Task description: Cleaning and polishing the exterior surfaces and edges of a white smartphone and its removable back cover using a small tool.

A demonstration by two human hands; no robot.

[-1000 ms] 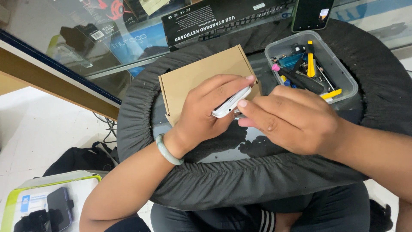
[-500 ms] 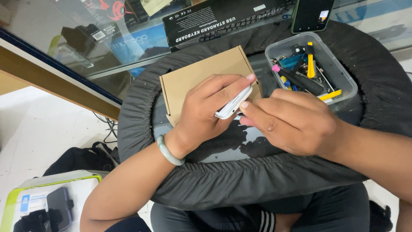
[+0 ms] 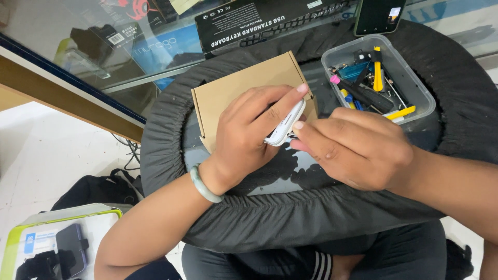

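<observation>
My left hand (image 3: 249, 136) grips a small white phone-like device (image 3: 286, 123), tilted on its edge, over a brown cardboard box (image 3: 228, 96). My right hand (image 3: 353, 148) presses its fingertips against the device's lower edge from the right. Both hands hover above a round table with a black fabric cover (image 3: 171, 124) and a glossy centre. A pale green bangle (image 3: 203, 184) circles my left wrist.
A clear plastic tub (image 3: 420, 96) of small tools, among them yellow and pink-handled ones, stands at the right. A black keyboard box (image 3: 270, 21) and a dark phone (image 3: 377, 15) lie behind. On the floor to the left are a green-edged package (image 3: 57, 243) and a black bag (image 3: 98, 189).
My hands and the device have stayed almost in place; my left fingers have shifted slightly along the device's edge.
</observation>
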